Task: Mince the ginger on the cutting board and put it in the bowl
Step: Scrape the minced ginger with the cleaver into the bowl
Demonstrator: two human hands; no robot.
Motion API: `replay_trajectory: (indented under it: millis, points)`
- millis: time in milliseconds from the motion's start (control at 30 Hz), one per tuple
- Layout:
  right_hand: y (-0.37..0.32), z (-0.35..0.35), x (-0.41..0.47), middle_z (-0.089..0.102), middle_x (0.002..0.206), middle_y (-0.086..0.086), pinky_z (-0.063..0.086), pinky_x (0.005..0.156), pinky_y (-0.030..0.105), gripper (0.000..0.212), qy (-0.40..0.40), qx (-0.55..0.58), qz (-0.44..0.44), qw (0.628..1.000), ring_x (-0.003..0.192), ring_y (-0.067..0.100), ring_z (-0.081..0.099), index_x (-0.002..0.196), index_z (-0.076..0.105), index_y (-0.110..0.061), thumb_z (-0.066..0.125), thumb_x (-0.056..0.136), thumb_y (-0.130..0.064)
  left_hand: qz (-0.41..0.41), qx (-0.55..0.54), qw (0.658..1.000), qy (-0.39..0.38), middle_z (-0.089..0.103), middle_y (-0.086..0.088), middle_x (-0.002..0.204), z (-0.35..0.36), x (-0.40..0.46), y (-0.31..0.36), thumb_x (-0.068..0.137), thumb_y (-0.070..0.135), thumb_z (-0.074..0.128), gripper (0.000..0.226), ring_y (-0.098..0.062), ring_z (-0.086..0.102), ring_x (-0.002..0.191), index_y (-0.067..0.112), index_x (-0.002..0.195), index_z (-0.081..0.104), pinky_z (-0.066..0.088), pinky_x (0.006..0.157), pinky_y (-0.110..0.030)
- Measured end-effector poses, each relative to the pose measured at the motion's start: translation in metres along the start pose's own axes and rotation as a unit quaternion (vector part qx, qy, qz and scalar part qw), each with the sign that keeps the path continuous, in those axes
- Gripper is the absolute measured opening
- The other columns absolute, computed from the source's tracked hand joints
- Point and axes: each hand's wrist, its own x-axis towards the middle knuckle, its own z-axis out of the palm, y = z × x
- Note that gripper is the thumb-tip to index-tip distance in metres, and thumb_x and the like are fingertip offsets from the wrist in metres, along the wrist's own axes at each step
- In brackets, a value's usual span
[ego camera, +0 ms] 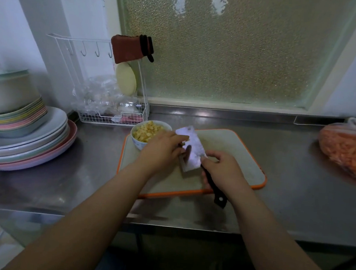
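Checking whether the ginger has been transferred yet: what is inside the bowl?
The bowl holds pale yellow diced pieces, heaped near its rim. The left hand covers its right edge, and anything beneath the top layer is hidden.

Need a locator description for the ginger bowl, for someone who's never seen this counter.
On the steel counter, find the orange-rimmed cutting board. The bowl stands on its far left corner, just beyond the left hand. It is small, white and filled with pale yellow cubes, unlike the empty pastel dishes stacked further left.
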Motion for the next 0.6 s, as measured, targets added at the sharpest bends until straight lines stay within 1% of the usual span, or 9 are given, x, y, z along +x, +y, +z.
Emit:
replay_trajectory:
  millis: [67,133,233,333,433,500,567,600]
  points:
    - [-0.014,0.002,0.011,0.058,0.051,0.006,0.044,0.046,0.026,0.014,0.002,-0.027,-0.015,1.000,0.039,0.020,0.053,0.081,0.061,-0.025,0.056,0.093,-0.021,0.025,0.031,0.999,0.000,0.068,-0.007,0.096,-0.011,0.010,-0.007,0.086,0.037,0.043,0.037,-0.029,0.059,0.088,0.022,0.101,0.073,0.044,0.074,-0.036]
    - [-0.024,0.004,0.022,0.057,0.050,0.006,0.043,0.047,0.026,0.016,0.003,-0.034,-0.025,0.999,0.037,0.019,0.052,0.078,0.059,-0.026,0.055,0.093,-0.020,0.027,0.039,0.999,0.014,0.069,-0.006,0.092,-0.020,0.019,-0.012,0.085,0.031,0.048,0.030,-0.029,0.060,0.085,0.021,0.093,0.075,0.046,0.073,-0.036]
    - [-0.036,0.008,0.031,0.058,0.048,0.006,0.044,0.051,0.028,0.015,0.001,-0.047,-0.038,0.998,0.037,0.018,0.053,0.079,0.060,-0.028,0.055,0.092,-0.021,0.019,0.062,0.997,0.045,0.068,-0.005,0.087,-0.026,0.031,-0.020,0.086,0.028,0.052,0.024,-0.029,0.060,0.083,0.021,0.089,0.075,0.044,0.072,-0.035]
    - [-0.041,0.015,0.035,0.058,0.048,0.007,0.046,0.053,0.031,0.020,-0.003,-0.046,-0.051,0.998,0.039,0.020,0.053,0.075,0.058,-0.028,0.055,0.093,-0.020,-0.015,0.082,0.994,0.072,0.064,-0.009,0.082,-0.028,0.036,-0.033,0.086,0.024,0.060,0.014,-0.032,0.058,0.080,0.017,0.083,0.071,0.044,0.068,-0.037]
    - [-0.043,0.019,0.036,0.059,0.051,0.007,0.049,0.056,0.034,0.021,0.000,-0.044,-0.061,0.997,0.042,0.021,0.055,0.075,0.057,-0.031,0.054,0.094,-0.020,-0.076,0.084,0.991,0.070,0.064,-0.009,0.080,-0.026,0.032,-0.045,0.085,0.020,0.060,0.012,-0.031,0.057,0.079,0.012,0.079,0.067,0.046,0.066,-0.038]
    - [-0.042,0.017,0.038,0.060,0.055,0.008,0.051,0.056,0.034,0.018,0.008,-0.029,-0.055,0.998,0.043,0.021,0.056,0.081,0.056,-0.032,0.055,0.093,-0.020,-0.119,0.086,0.988,0.050,0.065,-0.005,0.079,-0.024,0.027,-0.050,0.080,0.020,0.059,0.010,-0.028,0.058,0.080,0.016,0.077,0.067,0.047,0.067,-0.035]
    - [-0.039,0.012,0.041,0.063,0.058,0.007,0.053,0.057,0.036,0.006,0.028,-0.032,-0.054,0.998,0.045,0.021,0.059,0.094,0.058,-0.028,0.057,0.093,-0.023,-0.144,0.081,0.986,0.034,0.066,0.000,0.081,-0.023,0.022,-0.053,0.080,0.023,0.060,0.008,-0.024,0.059,0.082,0.021,0.078,0.068,0.050,0.072,-0.035]
    - [-0.037,0.008,0.043,0.063,0.058,0.006,0.053,0.056,0.036,0.012,0.037,-0.039,-0.056,0.997,0.046,0.021,0.060,0.104,0.057,-0.027,0.058,0.092,-0.024,-0.148,0.076,0.985,0.035,0.066,0.001,0.083,-0.023,0.021,-0.054,0.080,0.024,0.061,0.007,-0.023,0.059,0.084,0.022,0.080,0.068,0.050,0.074,-0.035]
